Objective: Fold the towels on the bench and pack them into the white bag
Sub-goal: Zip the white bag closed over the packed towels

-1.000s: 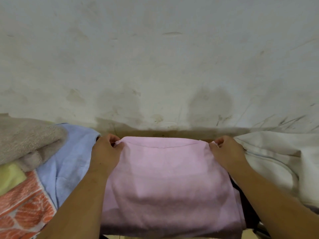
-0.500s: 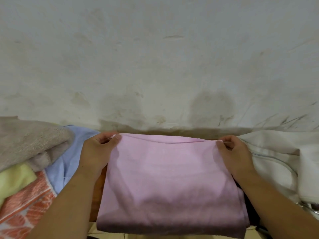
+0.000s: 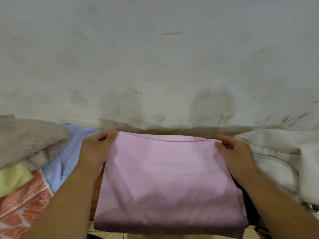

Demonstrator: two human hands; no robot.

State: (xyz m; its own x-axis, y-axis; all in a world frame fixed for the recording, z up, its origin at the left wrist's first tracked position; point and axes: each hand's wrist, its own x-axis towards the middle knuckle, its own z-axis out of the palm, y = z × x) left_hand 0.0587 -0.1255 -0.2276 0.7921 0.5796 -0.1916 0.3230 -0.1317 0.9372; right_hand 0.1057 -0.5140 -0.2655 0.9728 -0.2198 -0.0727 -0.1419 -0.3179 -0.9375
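Mottled plaster wall [image 3: 155,66]; smooth pink towel [image 3: 165,178] (folded rectangle), corners pinched in left hand [image 3: 95,149], right hand [image 3: 236,156].

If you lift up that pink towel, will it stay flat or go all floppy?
Probably floppy: the pink towel sags between the left hand and right hand pinching its far corners. Likely light too, since it looks thin.

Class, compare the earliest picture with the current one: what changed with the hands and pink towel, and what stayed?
The left hand and right hand moved slightly apart, stretching the far edge of the pink towel straighter. Both kept pinching its far corners; nothing was released. The towel pile at left and the white bag at right stayed put.
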